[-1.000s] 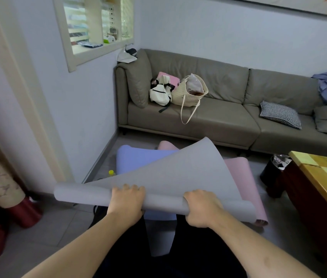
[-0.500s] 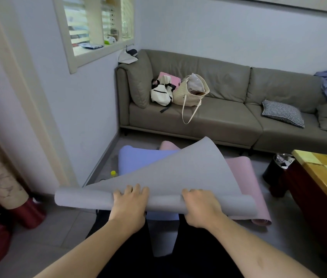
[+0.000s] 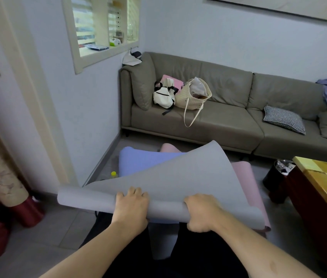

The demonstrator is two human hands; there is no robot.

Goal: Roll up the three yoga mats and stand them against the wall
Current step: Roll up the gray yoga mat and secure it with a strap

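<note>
Grey mat (image 3: 170, 177), rolled near edge clamped in both grips (left hand (image 3: 131, 209), right hand (image 3: 200, 212)), far edge free.

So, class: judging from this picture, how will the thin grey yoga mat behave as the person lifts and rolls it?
The thin grey yoga mat is probably floppy: its free corner curls up unsupported. It looks light, since the left hand and right hand hold the rolled edge in the air. The loose roll may spring open if released.
</note>
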